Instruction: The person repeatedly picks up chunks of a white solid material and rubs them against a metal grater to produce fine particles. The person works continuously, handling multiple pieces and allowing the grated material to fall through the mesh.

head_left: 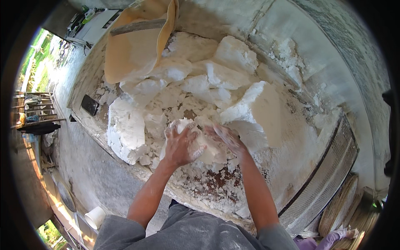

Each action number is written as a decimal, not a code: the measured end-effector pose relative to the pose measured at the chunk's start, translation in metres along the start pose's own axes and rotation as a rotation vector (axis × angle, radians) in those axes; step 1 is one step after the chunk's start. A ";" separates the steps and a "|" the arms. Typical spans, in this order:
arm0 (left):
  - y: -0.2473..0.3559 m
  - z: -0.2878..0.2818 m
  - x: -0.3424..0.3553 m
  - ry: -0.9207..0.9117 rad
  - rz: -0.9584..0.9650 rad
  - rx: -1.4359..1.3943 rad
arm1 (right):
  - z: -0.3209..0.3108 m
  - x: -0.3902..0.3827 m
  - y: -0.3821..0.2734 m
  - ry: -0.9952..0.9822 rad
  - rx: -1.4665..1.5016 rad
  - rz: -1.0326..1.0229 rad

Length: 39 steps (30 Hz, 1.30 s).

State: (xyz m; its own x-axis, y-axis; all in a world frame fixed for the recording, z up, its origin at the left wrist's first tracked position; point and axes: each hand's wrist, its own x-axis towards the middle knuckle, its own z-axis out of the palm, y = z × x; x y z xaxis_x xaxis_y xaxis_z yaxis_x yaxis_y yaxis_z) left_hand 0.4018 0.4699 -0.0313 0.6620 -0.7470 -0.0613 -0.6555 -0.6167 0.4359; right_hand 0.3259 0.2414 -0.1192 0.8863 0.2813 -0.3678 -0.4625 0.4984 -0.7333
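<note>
White crumbly lumps, like damp starch or pressed powder, lie heaped in a large shallow bin. My left hand (182, 145) rests on loose lumps near the middle, dusted white, its fingers spread and slightly bent. Across from it, my right hand (226, 139) has its fingers stretched out and a little blurred, palm turned inward. Between the two hands lies a pale lump (213, 152), partly hidden by them. One big block (126, 127) stands left of my left hand. Another large block (255, 109) sits just beyond my right hand.
A cream curved sheet (129, 54) with a wooden bar leans at the far left. A dark flat phone-like object (89, 105) lies on the bin's left side. A metal mesh screen (323, 175) borders the right. A white bucket (95, 217) stands on the floor at lower left.
</note>
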 end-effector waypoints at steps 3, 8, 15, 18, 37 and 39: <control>-0.004 0.003 -0.028 0.119 0.039 -0.150 | 0.005 0.060 0.053 0.071 -0.173 -0.135; -0.076 0.053 -0.070 0.355 -0.454 -0.807 | 0.000 0.072 0.100 0.156 0.097 0.148; -0.109 0.133 -0.072 0.173 -0.490 -0.750 | 0.030 -0.014 0.124 0.438 0.480 0.097; -0.072 0.131 -0.066 0.245 -0.119 -0.063 | 0.046 -0.047 0.130 0.518 0.636 -0.063; 0.338 0.028 0.018 0.072 0.631 -0.527 | 0.095 -0.355 0.047 0.948 0.850 -1.128; 0.392 0.041 0.026 0.044 0.799 -0.612 | 0.079 -0.402 0.046 1.050 0.795 -1.197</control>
State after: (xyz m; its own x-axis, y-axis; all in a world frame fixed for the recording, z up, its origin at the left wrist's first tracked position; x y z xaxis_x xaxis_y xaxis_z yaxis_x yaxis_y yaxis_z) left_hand 0.1475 0.1987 0.1010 0.1308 -0.8684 0.4783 -0.6217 0.3040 0.7219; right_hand -0.0533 0.2163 0.0397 0.2083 -0.9307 -0.3005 0.7680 0.3459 -0.5390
